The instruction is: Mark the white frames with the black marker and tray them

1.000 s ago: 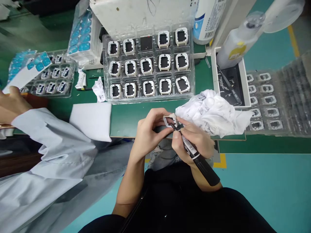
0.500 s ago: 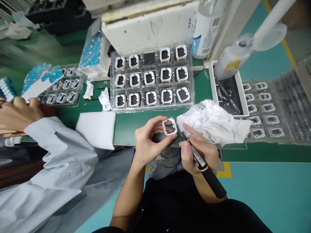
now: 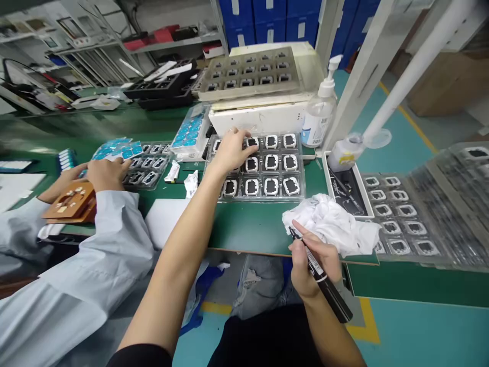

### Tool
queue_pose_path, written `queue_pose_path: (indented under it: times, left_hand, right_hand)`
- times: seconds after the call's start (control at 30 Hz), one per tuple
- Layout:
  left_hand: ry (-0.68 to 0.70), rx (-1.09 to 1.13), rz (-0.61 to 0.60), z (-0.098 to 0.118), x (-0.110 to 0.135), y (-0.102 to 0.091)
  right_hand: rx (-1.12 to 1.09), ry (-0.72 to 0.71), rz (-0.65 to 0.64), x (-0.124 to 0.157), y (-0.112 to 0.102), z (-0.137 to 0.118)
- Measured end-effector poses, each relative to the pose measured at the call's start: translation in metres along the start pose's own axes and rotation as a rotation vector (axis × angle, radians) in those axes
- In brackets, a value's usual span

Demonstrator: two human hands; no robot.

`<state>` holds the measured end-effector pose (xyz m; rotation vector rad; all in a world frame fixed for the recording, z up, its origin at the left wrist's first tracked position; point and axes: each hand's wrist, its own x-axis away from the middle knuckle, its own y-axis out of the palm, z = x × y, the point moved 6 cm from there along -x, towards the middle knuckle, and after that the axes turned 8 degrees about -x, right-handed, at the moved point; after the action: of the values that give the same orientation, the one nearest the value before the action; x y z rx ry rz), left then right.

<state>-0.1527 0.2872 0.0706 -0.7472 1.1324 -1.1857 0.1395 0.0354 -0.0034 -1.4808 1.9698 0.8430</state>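
Note:
My left hand [image 3: 234, 149] reaches over the clear plastic tray [image 3: 263, 198]. Its thumb and fingers are closed about a small white square frame [image 3: 253, 142] at the third pocket of the back row. Other white frames, such as one at the front right [image 3: 291, 186], sit in the tray; my hand and forearm hide several pockets. In my right hand [image 3: 316, 262] is a black marker pen [image 3: 321, 278], uncapped, its tip pointing up and left. That tip is close to a crumpled white cloth [image 3: 332, 224] on the green bench.
A co-worker's hands [image 3: 105, 173] are at the left, beside blue-film parts [image 3: 118, 148] and an orange-brown block [image 3: 71, 204]. Behind the tray stand a white box [image 3: 260, 114] and a pump bottle [image 3: 317, 114]. At right are a tool box [image 3: 364, 204] and more trays [image 3: 405, 216].
My left hand has carried the white frame from in front of me to the vacant tray pocket. My right hand keeps the marker near the cloth. The view has tilted up.

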Motion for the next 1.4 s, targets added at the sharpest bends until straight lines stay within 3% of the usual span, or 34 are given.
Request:
queue_pose_path:
  times: [0.1,0.27,0.37,0.47,0.53,0.63,0.73,0.87,1.0,1.1,1.2,1.3,1.4]
  left_hand:
    - [0.027,-0.039,-0.099,0.003,-0.016,0.007]
    - [0.078,-0.116,-0.021,0.035,-0.022,0.009]
    - [0.084,-0.15,-0.043,0.053,-0.035,0.018]
    - [0.037,-0.12,-0.092,0.054,-0.052,0.029]
    - [0.035,-0.041,-0.056,0.053,-0.059,0.032]
    - [0.046,0.076,0.032,0.054,-0.056,0.033]
    - [0.056,0.146,0.037,0.062,-0.042,0.034]
    - [0.065,0.248,0.116,0.074,-0.01,0.015]
    - [0.009,0.573,0.232,0.07,0.059,-0.012]
    - [-0.152,0.975,0.022,0.063,0.127,-0.006]
    - [-0.29,1.061,-0.113,0.059,0.187,0.004]
    - [-0.393,1.093,-0.148,0.06,0.22,0.013]
    - [-0.461,1.178,-0.208,0.07,0.231,0.023]
  right_hand:
    - [0.015,0.003,-0.003,0.0,0.0,0.002]
    - [0.043,0.016,-0.006,0.002,0.0,0.003]
    - [0.055,0.038,0.001,0.005,-0.003,0.006]
    - [0.068,0.034,0.013,0.007,-0.004,0.009]
    - [0.06,0.03,0.021,0.007,-0.005,0.011]
    - [0.036,0.031,0.027,0.007,-0.006,0.013]
    - [0.032,0.024,0.019,0.006,-0.008,0.016]
    - [0.049,0.014,0.019,0.006,-0.01,0.017]
    - [0.054,0.01,0.009,0.003,-0.008,0.013]
    - [0.036,-0.01,-0.008,0.001,-0.006,0.009]
    - [0.026,-0.012,-0.029,0.0,-0.004,0.005]
    - [0.031,-0.005,-0.027,0.001,-0.003,0.003]
    - [0.025,0.003,-0.025,0.001,0.001,0.002]
